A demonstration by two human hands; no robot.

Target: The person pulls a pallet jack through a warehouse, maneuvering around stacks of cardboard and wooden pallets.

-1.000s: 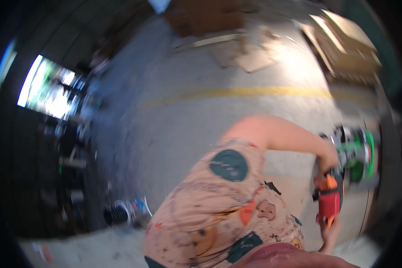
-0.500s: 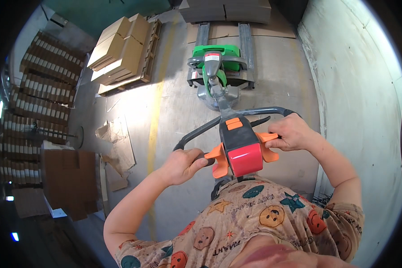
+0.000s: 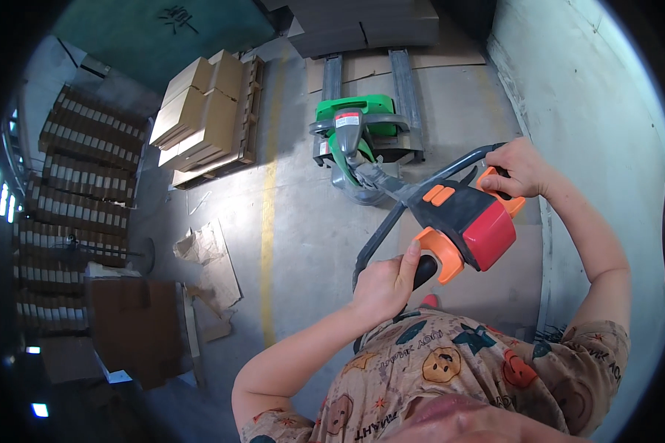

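Observation:
A green electric pallet jack (image 3: pixel 356 125) stands on the concrete floor ahead of me, its forks under a stack of flat grey cardboard (image 3: pixel 362 26). Its long tiller ends in a handle head (image 3: pixel 462 218) with a grey loop, orange paddles and a red end cap. My left hand (image 3: pixel 384 284) grips the lower left side of that loop, thumb against an orange paddle. My right hand (image 3: pixel 517 166) grips the upper right side of the loop. The handle head is tilted, swung to the right of the jack.
A pallet of brown cardboard boxes (image 3: pixel 199 111) sits to the left beyond a yellow floor line (image 3: pixel 268 221). Torn cardboard scraps (image 3: pixel 207 255) and a brown box (image 3: pixel 137 325) lie at the left. Stacked cartons (image 3: pixel 74 177) line the far left. A pale wall (image 3: pixel 606 111) runs along the right.
The view swung from a blurred sideways look to facing the jack. In the last half second the handle swung right and tilted; both hands stayed gripping it.

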